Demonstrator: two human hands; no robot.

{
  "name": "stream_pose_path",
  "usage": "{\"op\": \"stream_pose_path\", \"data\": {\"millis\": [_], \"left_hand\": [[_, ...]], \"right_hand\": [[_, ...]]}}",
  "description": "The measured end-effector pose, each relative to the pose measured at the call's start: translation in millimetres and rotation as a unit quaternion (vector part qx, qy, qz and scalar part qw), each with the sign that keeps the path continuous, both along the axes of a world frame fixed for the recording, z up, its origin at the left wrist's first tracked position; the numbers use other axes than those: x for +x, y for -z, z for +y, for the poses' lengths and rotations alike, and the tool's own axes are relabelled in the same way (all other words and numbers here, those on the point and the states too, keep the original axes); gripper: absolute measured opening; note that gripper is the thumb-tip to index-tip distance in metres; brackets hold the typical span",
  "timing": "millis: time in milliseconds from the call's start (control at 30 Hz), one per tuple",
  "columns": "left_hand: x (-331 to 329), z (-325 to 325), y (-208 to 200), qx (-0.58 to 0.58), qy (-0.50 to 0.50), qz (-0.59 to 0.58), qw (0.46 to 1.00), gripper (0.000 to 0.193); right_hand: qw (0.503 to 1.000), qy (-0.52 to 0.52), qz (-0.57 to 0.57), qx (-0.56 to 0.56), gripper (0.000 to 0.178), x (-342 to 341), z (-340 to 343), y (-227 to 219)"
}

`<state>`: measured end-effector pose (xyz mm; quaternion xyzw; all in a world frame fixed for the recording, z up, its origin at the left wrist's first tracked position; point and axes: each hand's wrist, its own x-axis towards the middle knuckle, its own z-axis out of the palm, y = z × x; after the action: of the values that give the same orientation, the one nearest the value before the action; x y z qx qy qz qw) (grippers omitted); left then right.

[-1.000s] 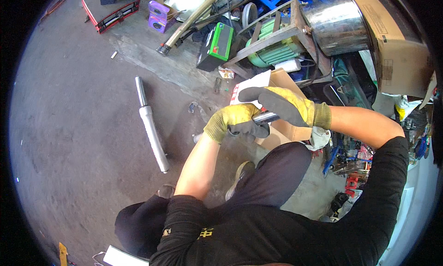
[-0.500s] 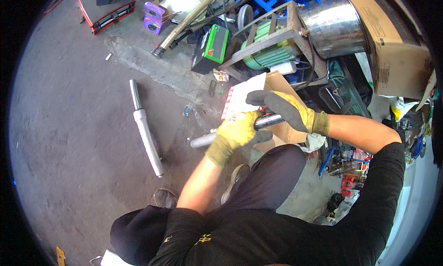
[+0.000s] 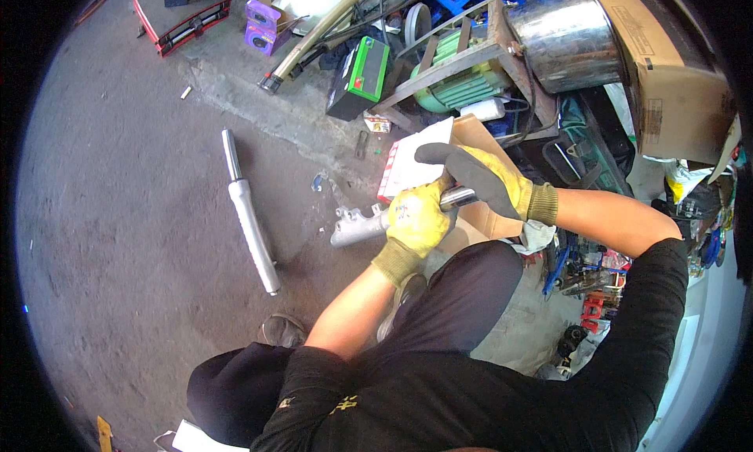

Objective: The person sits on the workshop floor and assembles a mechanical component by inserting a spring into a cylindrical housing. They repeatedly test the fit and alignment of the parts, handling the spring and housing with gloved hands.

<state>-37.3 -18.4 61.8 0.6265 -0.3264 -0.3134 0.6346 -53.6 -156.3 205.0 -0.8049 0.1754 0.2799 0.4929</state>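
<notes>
My gloved left hand (image 3: 416, 220) is closed around a motorcycle fork leg (image 3: 357, 228) with a grey lower casting and a chrome tube. The casting, with its mounting lugs, points left, and the chrome end comes out to the right of my fist. My right hand (image 3: 474, 177), in a yellow glove with a dark palm, is held over that chrome end. Its fingers stretch left above my left hand; whether the palm touches the tube cannot be made out. A second fork leg (image 3: 249, 224) lies on the floor to the left.
Beyond my hands stands an open cardboard box (image 3: 490, 142) with a white flap. Farther off are a black and green battery (image 3: 361, 77), a green motor (image 3: 463, 83) in a metal frame, and a shiny metal cylinder (image 3: 565, 40). A large carton (image 3: 682, 107) stands at the right.
My left hand has shifted right along the fork leg and turned a little, so more of the lugged casting shows. My right hand stays over the chrome end, its fingers slightly higher.
</notes>
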Motion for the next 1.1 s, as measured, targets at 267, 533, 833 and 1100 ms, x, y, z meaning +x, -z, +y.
{"op": "stream_pose_path", "data": {"millis": [267, 533, 833, 1100], "left_hand": [[52, 20, 23, -0.186, 0.176, -0.002, 0.967, 0.049], [52, 6, 35, -0.241, 0.286, 0.124, 0.919, 0.047], [16, 26, -5, -0.011, -0.043, -0.015, 0.999, 0.032], [58, 22, 46, -0.343, 0.273, 0.005, 0.899, 0.046]], "right_hand": [[0.997, -0.074, -0.023, -0.007, 0.061, 12, 10, 4], [0.989, -0.137, -0.046, -0.014, 0.066, 17, 23, 1], [0.997, -0.057, 0.017, -0.04, 0.063, 18, 12, 8], [0.94, -0.281, -0.147, -0.13, 0.049, 17, 35, 3]]}}
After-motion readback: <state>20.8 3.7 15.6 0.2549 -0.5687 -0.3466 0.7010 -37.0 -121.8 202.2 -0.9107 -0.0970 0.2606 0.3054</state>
